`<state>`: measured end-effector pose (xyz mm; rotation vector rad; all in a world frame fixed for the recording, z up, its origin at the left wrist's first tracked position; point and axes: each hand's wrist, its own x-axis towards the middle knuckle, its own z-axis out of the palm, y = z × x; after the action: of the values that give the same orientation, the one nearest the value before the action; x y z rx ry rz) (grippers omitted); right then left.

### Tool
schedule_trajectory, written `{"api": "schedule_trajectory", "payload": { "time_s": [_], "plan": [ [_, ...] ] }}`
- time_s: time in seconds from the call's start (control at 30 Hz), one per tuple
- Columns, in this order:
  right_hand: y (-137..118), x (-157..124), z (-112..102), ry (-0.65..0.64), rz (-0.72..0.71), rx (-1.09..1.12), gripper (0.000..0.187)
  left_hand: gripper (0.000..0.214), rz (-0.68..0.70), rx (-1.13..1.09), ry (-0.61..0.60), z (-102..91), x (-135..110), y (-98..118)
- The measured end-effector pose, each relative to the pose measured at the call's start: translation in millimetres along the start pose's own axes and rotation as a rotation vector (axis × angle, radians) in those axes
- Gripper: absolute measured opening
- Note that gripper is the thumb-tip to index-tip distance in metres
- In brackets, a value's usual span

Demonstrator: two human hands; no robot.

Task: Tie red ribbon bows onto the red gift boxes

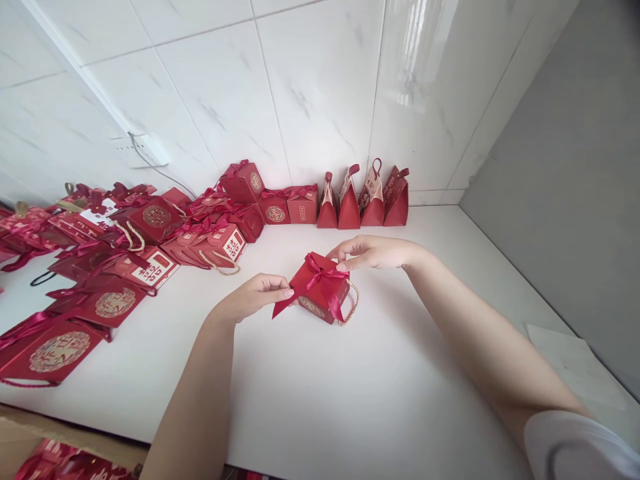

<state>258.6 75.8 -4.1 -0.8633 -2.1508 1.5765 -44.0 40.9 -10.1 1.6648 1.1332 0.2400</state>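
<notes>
A small red gift box (320,298) with a red ribbon bow (324,275) and a gold cord handle stands on the white table (350,393) in front of me. My left hand (254,296) pinches the ribbon's left tail beside the box. My right hand (373,252) pinches the bow's right loop just above the box.
Many finished red gift boxes (150,220) lie heaped along the left side. A few cube boxes (287,205) and several upright wedge-shaped boxes (363,197) line the tiled back wall. A cardboard carton (30,447) with more red pieces sits at bottom left. A grey wall runs along the right.
</notes>
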Motion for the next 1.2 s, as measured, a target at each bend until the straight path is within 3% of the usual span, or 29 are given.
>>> {"api": "schedule_trajectory", "payload": {
  "time_s": [0.33, 0.67, 0.77, 0.9, 1.0, 1.2],
  "plan": [
    [8, -1, -3, 0.03, 0.011, -0.059, 0.034, 0.036, 0.062, -0.005, 0.009, 0.0, 1, 0],
    [8, 0, -2, 0.058, -0.017, 0.021, 0.033, 0.04, 0.031, 0.069, 0.067, -0.4, 1, 1],
    [5, 0, -1, 0.046, -0.036, 0.043, 0.033, 0.035, 0.095, 0.084, 0.243, 1.4, 3, 0],
    [3, 1, 2, 0.011, -0.043, 0.023, 0.031, 0.026, 0.326, 0.207, 0.532, 12.3, 7, 6],
    [4, 2, 4, 0.013, -0.041, 0.005, 0.031, 0.024, 0.463, 0.361, 0.589, 25.5, 8, 12],
    [6, 7, 8, 0.121, -0.038, 0.062, 0.033, 0.022, 0.51, 0.591, 0.663, 48.6, 14, 15]
  ]
}}
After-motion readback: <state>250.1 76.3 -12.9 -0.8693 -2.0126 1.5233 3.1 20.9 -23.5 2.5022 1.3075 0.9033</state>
